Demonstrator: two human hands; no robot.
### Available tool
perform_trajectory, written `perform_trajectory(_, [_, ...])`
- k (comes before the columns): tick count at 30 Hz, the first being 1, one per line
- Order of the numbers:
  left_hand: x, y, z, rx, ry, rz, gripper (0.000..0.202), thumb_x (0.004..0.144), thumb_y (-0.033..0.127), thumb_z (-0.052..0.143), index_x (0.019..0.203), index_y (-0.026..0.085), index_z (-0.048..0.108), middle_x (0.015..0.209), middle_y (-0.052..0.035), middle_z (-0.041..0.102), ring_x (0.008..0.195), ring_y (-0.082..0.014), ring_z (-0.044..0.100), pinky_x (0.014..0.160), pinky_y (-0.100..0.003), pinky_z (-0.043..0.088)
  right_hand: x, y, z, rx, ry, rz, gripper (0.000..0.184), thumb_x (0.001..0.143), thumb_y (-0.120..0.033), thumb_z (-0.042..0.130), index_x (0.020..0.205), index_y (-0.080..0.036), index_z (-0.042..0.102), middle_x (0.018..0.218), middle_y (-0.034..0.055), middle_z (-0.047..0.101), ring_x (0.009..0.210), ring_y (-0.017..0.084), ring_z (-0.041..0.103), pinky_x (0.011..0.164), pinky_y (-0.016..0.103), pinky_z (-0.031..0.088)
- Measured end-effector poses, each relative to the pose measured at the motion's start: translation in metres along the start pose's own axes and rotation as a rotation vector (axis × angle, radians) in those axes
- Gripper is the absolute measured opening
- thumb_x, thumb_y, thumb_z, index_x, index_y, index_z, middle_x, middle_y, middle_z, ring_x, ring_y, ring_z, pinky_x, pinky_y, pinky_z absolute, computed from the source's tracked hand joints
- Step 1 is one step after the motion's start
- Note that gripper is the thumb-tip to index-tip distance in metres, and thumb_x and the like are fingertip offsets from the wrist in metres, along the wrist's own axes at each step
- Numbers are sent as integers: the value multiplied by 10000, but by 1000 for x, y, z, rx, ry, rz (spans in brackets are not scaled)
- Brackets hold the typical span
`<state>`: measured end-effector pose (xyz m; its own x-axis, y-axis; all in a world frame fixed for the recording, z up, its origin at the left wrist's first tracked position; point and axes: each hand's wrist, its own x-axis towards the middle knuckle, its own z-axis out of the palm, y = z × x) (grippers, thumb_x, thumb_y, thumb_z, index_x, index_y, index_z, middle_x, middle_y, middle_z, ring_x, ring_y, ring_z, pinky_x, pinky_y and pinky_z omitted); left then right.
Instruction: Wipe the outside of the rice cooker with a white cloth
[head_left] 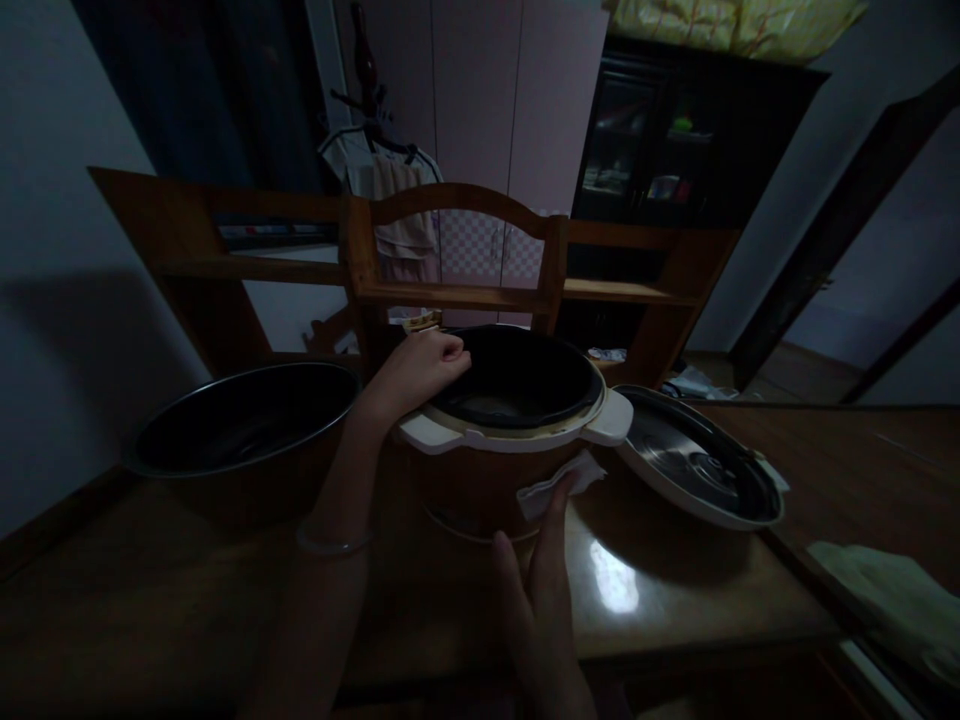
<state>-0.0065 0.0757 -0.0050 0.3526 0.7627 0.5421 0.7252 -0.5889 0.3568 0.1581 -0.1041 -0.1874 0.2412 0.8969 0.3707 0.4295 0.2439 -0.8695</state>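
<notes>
An electric pressure cooker body (469, 485) with a pale rim and side handles stands on the wooden table, its dark inside open to view. My left hand (424, 368) is closed over the left part of the cooker's rim, fingers curled inward; a bracelet circles that wrist. Low on the cooker's front right side, my right hand (546, 575) presses a white cloth (562, 484) against the outer wall, with the thumb apart from the fingers. A black inner pot (244, 415) stands to the left. On the right lies the cooker's lid (701, 458), its metal underside facing up.
A wooden table (660, 610) supports these things, with a wooden shelf back (461, 296) rising behind the cooker. A greenish cloth (885, 590) lies at the lower right. Farther off are a clothes stand (365, 60), a pink wardrobe (480, 110) and a dark cabinet (645, 150).
</notes>
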Motion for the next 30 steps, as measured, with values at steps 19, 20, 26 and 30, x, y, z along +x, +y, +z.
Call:
perform_trajectory(19, [0, -1, 1, 7, 29, -2, 376, 875, 255, 556, 560, 202, 357, 536, 45, 347, 544, -113, 362, 584, -333, 208, -59, 25, 38, -154, -142, -181, 856, 1026, -322, 500, 1664, -207, -59, 1745, 106, 114, 1590, 328, 169, 1224, 569, 358])
perform_trajectory(20, [0, -1, 1, 4, 27, 1, 374, 876, 256, 556, 562, 201, 362, 540, 45, 351, 547, -113, 367, 584, -333, 210, -62, 24, 39, -143, -157, -165, 860, 1021, -321, 504, 1665, -204, -54, 1743, 107, 127, 1588, 323, 183, 1226, 560, 357])
perform_trajectory(26, [0, 1, 0, -14, 22, 0, 382, 880, 259, 560, 554, 205, 370, 532, 44, 347, 546, -118, 363, 586, -334, 211, -70, 12, 27, 101, -231, -36, 792, 1041, -393, 450, 1672, -221, 2, 1730, 92, 200, 1577, 283, 217, 1227, 509, 361])
perform_trajectory(30, [0, 3, -1, -2, 20, -12, 384, 880, 258, 562, 548, 202, 376, 532, 41, 365, 541, -117, 383, 587, -331, 220, -57, 13, 9, 317, -52, 52, 793, 1046, -465, 386, 1662, -265, -73, 1748, 62, 76, 1591, 306, 149, 1198, 555, 389])
